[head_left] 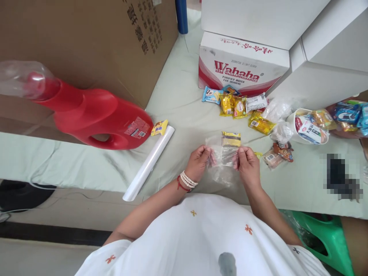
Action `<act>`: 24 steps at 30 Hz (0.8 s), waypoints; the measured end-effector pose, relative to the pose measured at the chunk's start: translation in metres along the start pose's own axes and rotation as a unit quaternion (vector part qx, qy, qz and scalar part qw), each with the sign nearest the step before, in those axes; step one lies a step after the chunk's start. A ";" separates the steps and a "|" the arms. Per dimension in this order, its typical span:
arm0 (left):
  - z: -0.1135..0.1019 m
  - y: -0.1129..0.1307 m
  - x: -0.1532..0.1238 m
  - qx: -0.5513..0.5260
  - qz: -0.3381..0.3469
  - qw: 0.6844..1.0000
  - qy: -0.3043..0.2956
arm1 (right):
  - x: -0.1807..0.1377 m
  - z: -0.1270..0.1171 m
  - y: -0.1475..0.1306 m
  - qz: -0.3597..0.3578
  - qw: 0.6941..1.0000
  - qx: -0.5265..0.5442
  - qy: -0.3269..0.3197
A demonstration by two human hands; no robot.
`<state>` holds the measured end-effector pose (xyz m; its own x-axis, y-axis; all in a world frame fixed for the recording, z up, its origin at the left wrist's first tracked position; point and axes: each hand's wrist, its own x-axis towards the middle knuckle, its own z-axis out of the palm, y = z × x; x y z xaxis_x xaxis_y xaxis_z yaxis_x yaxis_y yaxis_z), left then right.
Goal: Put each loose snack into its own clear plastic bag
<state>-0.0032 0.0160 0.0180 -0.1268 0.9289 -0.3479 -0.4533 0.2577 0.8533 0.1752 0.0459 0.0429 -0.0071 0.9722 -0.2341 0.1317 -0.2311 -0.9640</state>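
A thin clear plastic bag (217, 159) is stretched between my two hands over the cloth-covered table. My left hand (198, 163) pinches its left side, with beaded bracelets and a red string on the wrist. On the opposite side my right hand (249, 165) pinches the bag too; fingers of both hands show through the film. Just beyond the bag lies a yellow snack packet (231, 138), its lower part seen behind or through the plastic; I cannot tell whether it is inside. Right of my right hand are a clear-wrapped snack (272, 158) and a brown packet (284, 151).
Several wrapped snacks (239, 106) lie before a Wahaha carton (243, 65). A white bowl (311, 141) holds more packets. At left are a red detergent bottle (106, 115), a plastic film roll (149, 163) and a large cardboard box (115, 46). A green stool (330, 237) stands below.
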 end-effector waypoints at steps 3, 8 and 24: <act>-0.017 0.001 0.004 0.088 0.009 0.995 0.051 | 0.000 -0.002 -0.002 0.017 0.999 -0.036 -0.009; -0.049 0.011 0.004 0.161 -0.011 0.981 0.106 | 0.001 -0.012 0.006 0.039 0.998 -0.004 0.046; -0.003 -0.017 0.007 0.070 -0.077 0.992 -0.077 | -0.019 -0.016 -0.002 -0.007 0.991 0.097 0.094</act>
<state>0.0011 0.0174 -0.0005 0.0754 0.9026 -0.4238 -0.3283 0.4238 0.8442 0.1912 0.0290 0.0514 0.1792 0.9612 -0.2099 -0.0596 -0.2024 -0.9775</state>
